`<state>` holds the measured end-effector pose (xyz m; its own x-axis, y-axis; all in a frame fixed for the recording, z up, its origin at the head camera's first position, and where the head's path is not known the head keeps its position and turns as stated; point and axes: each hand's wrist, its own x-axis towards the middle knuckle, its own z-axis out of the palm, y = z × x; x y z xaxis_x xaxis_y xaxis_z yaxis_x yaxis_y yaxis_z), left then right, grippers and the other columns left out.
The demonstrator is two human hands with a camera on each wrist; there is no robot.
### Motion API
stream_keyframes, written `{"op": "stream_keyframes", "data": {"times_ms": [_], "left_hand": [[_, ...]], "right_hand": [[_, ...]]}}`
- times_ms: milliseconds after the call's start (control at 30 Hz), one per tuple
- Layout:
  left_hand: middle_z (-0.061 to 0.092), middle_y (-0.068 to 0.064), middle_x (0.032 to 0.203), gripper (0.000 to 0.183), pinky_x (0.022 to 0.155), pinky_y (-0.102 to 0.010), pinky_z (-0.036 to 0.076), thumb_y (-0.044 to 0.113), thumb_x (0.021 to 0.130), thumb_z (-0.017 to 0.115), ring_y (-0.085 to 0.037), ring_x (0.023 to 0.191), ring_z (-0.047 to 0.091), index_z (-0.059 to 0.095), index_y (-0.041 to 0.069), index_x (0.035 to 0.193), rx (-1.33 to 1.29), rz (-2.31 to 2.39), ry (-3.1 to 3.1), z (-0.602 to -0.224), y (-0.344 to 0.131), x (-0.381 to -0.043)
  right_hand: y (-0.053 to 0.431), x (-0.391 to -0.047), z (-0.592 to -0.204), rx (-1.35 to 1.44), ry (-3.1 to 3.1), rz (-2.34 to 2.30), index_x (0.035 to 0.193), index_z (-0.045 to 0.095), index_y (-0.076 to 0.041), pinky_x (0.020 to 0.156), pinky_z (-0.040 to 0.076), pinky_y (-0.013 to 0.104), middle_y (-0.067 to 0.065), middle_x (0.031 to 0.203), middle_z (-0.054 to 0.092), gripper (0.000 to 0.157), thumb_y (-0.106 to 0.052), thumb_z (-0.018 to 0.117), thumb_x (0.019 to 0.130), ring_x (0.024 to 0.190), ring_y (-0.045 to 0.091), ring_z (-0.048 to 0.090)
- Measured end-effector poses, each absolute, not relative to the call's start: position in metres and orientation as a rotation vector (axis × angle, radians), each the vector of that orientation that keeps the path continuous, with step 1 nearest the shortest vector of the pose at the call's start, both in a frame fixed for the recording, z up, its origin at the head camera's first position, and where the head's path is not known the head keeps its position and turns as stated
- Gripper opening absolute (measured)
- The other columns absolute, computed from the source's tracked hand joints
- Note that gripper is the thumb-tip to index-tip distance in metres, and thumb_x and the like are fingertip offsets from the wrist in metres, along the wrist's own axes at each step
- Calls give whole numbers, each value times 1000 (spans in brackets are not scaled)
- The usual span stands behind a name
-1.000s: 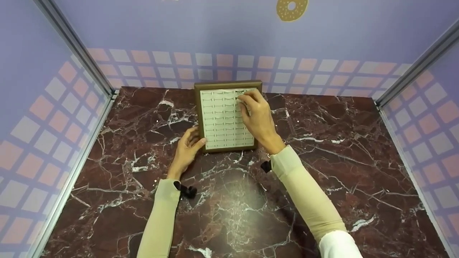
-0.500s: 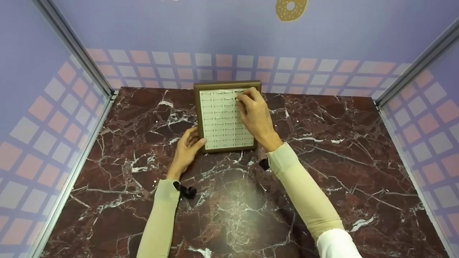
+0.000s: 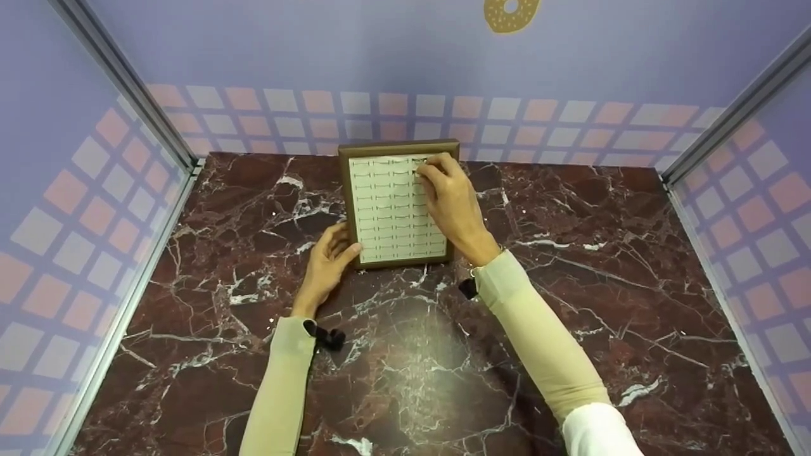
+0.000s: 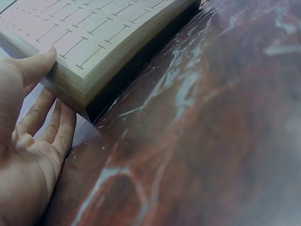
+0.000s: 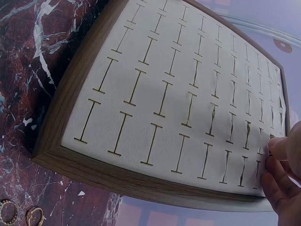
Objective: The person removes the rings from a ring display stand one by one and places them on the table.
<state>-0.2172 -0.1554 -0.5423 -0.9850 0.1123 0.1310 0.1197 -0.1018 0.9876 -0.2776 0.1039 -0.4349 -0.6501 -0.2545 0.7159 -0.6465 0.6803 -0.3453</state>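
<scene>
A ring display tray (image 3: 384,212), white slotted padding in a brown wooden frame, leans upright near the back wall. My left hand (image 3: 326,266) grips its lower left corner. In the left wrist view, the thumb (image 4: 40,66) lies on the frame's front and the other fingers reach behind. My right hand (image 3: 456,199) is at the upper right slots, thumb and index finger pinched together. In the right wrist view, the right fingertips (image 5: 278,148) pinch a small dark thing (image 5: 271,137) against the padding, mostly hidden by them.
The tray stands on a dark red marbled tabletop (image 3: 405,354). A purple checkered wall (image 3: 570,76) rises close behind it, with side walls left and right. Two gold-coloured loops (image 5: 34,216) show at the lower left of the right wrist view; what they belong to is unclear.
The right hand has shifted very slightly at the same upper right slots, fingertips still pinched. The left hand keeps its grip on the corner. The head view has drifted a little.
</scene>
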Motion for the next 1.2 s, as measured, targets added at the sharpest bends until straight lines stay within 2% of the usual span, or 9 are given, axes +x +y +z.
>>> {"op": "stream_keyframes", "data": {"times_ms": [267, 433, 567, 733, 967, 1200], "left_hand": [[56, -22, 134, 56, 116, -47, 35, 5, 93, 71, -33, 127, 51, 46, -4, 143, -254, -2303, -2123, -541, -154, -217], [57, -23, 133, 55, 114, -48, 37, 4, 93, 71, -34, 125, 52, 47, -5, 141, -270, -2303, -2105, -541, -153, -218], [58, -21, 133, 53, 112, -46, 39, 4, 93, 70, -32, 123, 54, 48, -3, 141, -289, -2298, -2105, -541, -152, -219], [59, -19, 131, 53, 110, -41, 41, 4, 94, 70, -28, 122, 55, 48, -3, 141, -293, -2290, -2113, -541, -152, -218], [58, -21, 133, 54, 112, -45, 40, 3, 93, 70, -30, 124, 54, 47, -4, 142, -286, -2289, -2117, -542, -154, -217], [60, -20, 129, 52, 107, -39, 45, 2, 93, 70, -31, 120, 57, 49, -4, 140, -292, -2290, -2094, -542, -154, -217]], "right_hand": [[108, -276, -433, 726, -2217, 811, 102, 73, -1, 91, 54, 31, 12, 108, 63, 12, -7, 63, 98, 99, 25, 63], [111, -276, -432, 749, -2199, 835, 101, 73, 0, 92, 53, 30, 12, 107, 64, 16, -8, 60, 100, 99, 25, 63], [114, -274, -431, 758, -2193, 843, 103, 74, 0, 93, 53, 30, 12, 109, 65, 16, -7, 59, 101, 102, 26, 63], [116, -269, -430, 763, -2190, 851, 102, 74, 1, 91, 54, 29, 12, 108, 65, 14, -4, 61, 99, 101, 25, 64], [121, -262, -429, 777, -2154, 882, 99, 75, 2, 89, 54, 28, 12, 105, 65, 10, -1, 66, 95, 98, 25, 63], [129, -255, -429, 797, -2116, 886, 96, 76, 1, 85, 55, 28, 10, 101, 65, 9, -2, 67, 94, 95, 23, 63]]}}
